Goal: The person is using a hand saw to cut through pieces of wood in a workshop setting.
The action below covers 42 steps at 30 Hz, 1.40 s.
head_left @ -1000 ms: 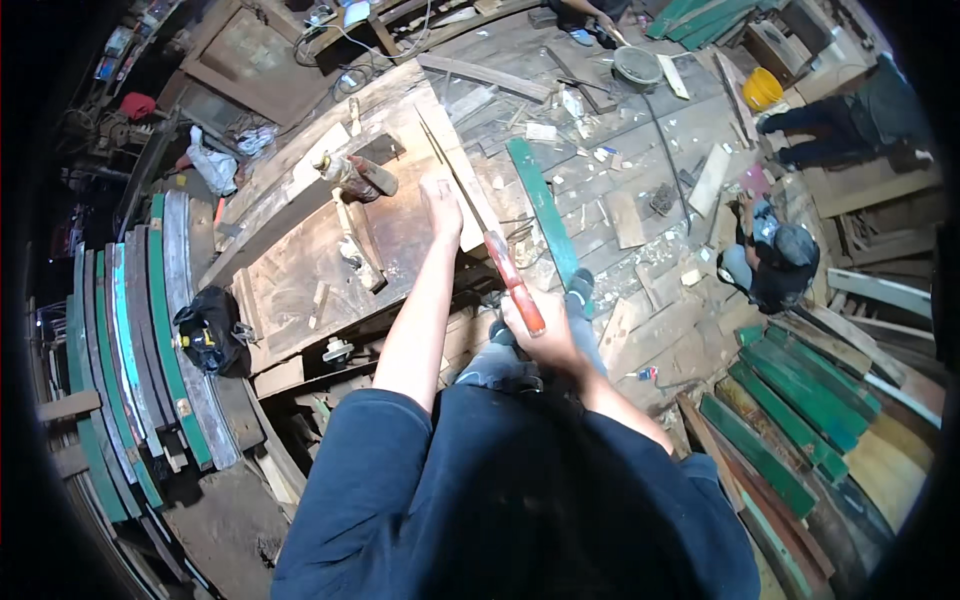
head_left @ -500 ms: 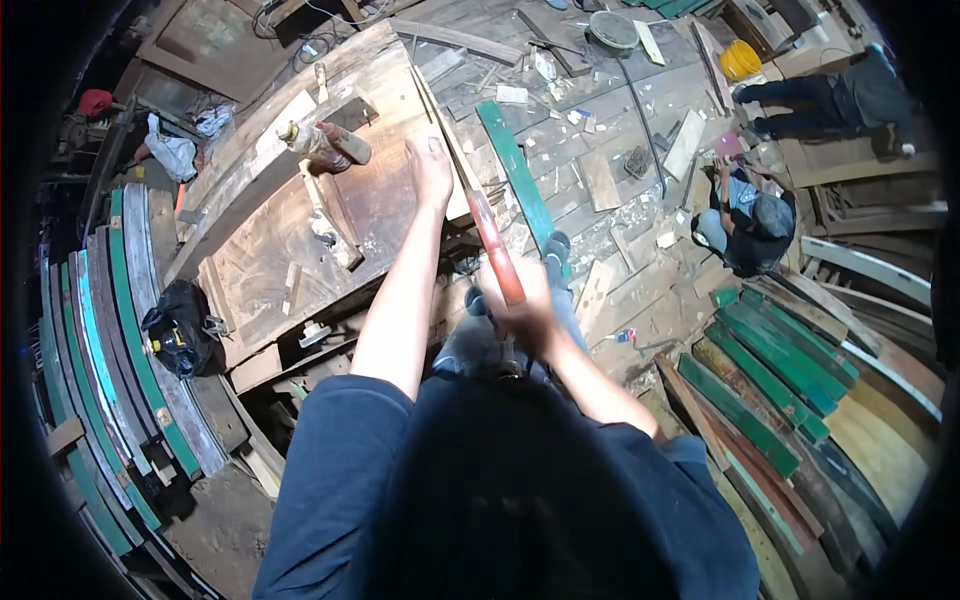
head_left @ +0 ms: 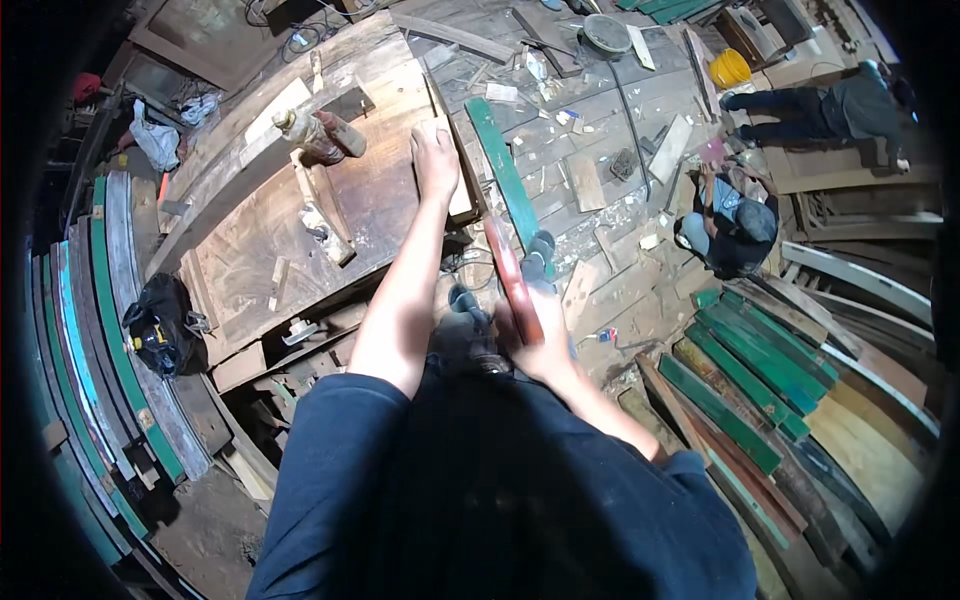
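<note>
My left hand [head_left: 436,152] grips the edge of a pale board [head_left: 410,88] lying on the wooden workbench [head_left: 240,265]. My right hand [head_left: 540,330], lower and to the right, is closed on the red handle of a saw [head_left: 512,275]; its narrow blade runs up along the board's right edge and is partly blurred. Left of my left hand, grimy bottles [head_left: 340,140] stand near a wooden hand plane [head_left: 325,230]. A small wood strip [head_left: 278,280] lies on the bench.
Two co-workers [head_left: 840,110] [head_left: 735,225] are at the right. Green boards [head_left: 755,350] are stacked at lower right, more planks [head_left: 140,300] and a black bag [head_left: 160,330] at left. A green plank [head_left: 490,150], scraps, a grey basin [head_left: 605,38] and a yellow bucket [head_left: 728,68] are on the floor.
The view has shifted, so the bench sits higher and further left. My right hand and the saw have moved along the stroke line; my left hand still holds the board.
</note>
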Each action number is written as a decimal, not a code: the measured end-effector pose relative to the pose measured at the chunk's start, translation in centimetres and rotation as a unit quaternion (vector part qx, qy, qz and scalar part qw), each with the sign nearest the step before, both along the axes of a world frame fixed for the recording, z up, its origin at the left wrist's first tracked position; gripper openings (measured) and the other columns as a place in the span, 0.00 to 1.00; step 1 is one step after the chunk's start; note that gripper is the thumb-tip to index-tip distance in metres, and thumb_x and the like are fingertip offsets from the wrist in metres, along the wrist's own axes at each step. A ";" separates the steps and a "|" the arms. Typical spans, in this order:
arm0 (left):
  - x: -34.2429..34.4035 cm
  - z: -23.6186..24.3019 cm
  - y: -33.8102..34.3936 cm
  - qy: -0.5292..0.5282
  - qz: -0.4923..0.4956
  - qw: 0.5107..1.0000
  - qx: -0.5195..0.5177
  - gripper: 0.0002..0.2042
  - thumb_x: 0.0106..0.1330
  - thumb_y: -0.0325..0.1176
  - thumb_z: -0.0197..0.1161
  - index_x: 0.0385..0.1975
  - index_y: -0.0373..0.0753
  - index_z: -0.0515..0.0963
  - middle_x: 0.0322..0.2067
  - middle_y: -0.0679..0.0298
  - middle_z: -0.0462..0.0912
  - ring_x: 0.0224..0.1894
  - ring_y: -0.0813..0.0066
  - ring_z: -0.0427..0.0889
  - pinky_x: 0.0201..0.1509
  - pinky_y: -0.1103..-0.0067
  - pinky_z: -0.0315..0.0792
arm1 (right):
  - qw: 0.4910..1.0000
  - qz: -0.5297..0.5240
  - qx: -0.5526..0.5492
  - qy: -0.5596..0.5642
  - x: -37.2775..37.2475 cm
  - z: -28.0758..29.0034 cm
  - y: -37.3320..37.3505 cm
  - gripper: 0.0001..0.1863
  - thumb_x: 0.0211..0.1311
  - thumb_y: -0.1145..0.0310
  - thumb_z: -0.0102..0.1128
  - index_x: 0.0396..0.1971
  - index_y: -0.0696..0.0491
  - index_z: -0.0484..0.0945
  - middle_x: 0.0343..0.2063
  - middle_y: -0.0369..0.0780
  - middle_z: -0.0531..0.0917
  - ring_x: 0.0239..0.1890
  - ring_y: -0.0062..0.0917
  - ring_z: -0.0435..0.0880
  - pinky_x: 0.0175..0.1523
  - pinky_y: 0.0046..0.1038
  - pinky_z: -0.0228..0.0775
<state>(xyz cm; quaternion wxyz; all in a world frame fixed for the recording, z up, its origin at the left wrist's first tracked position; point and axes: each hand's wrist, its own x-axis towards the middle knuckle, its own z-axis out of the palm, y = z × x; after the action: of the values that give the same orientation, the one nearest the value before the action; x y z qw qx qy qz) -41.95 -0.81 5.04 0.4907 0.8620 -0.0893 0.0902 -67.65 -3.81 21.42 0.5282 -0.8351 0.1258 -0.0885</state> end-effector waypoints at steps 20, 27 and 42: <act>-0.4 0.7 -1.4 0.086 0.009 0.995 -0.047 0.17 0.67 0.37 0.47 0.47 0.28 0.63 0.45 0.36 0.70 0.50 0.40 0.70 0.54 0.58 0.64 | 0.996 -0.039 0.026 -0.073 9.0 -3.9 -2.1 0.10 0.57 0.69 0.58 0.22 0.59 0.71 0.12 0.40 0.69 0.16 0.23 0.69 0.25 0.29 0.62; 0.0 -0.2 0.3 0.016 -0.023 0.999 -0.017 0.15 0.68 0.36 0.47 0.47 0.30 0.66 0.44 0.40 0.70 0.46 0.42 0.71 0.52 0.59 0.66 | 0.997 -0.045 0.056 -0.027 4.4 -0.9 0.3 0.09 0.53 0.72 0.56 0.19 0.60 0.70 0.11 0.41 0.70 0.15 0.24 0.71 0.24 0.30 0.63; 0.3 0.8 -1.1 0.164 -0.006 0.986 -0.003 0.22 0.68 0.44 0.48 0.47 0.26 0.64 0.48 0.35 0.70 0.52 0.39 0.70 0.56 0.59 0.65 | 0.993 -0.077 0.022 -0.082 11.8 -3.6 -1.5 0.09 0.55 0.69 0.59 0.26 0.61 0.74 0.18 0.50 0.76 0.25 0.46 0.79 0.32 0.36 0.69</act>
<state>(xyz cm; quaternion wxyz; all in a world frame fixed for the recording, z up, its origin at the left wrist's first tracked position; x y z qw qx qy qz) -41.63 -1.91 5.86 0.5023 0.8628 -0.0125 -0.0556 -55.84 -5.26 17.80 0.5465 -0.8010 0.1482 -0.1946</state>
